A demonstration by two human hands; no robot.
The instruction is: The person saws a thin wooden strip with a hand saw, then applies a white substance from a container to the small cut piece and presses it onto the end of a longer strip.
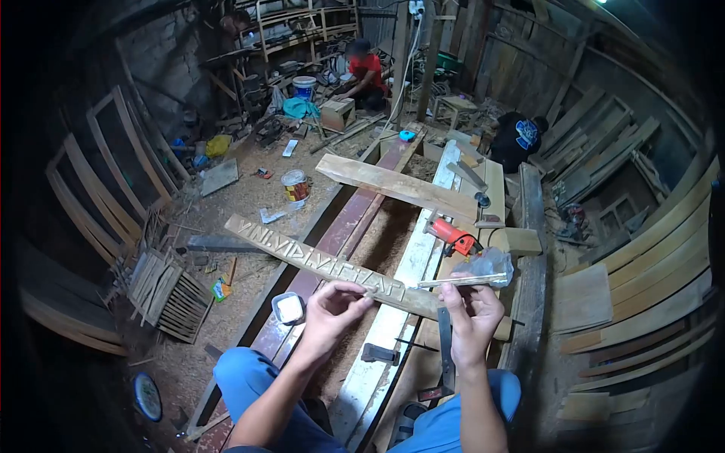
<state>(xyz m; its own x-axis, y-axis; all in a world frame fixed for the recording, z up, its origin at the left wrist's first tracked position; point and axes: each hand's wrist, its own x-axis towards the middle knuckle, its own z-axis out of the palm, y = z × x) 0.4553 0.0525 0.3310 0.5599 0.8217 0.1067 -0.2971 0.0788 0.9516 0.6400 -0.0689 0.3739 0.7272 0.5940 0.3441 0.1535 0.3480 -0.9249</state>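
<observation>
A long wooden board (317, 264) with raised letters lies slantwise across the workbench planks. Over its right part, my left hand (336, 313) has thumb and forefinger pinched together; whatever is between them is too small to name. My right hand (472, 321) holds thin wooden sticks (479, 280) between thumb and fingers, above the board's right end. A small white tub (288, 308) with white contents sits left of my left hand. Below the hands are a dark block (380, 354) and a try square (445, 351).
Beyond the board lie a red power tool (455, 235), a plastic bag (487, 264) and a wide plank (400, 186). A paint can (295, 185) stands on the littered floor. One person in red (366, 72) crouches behind; another in black (519, 140) is at right.
</observation>
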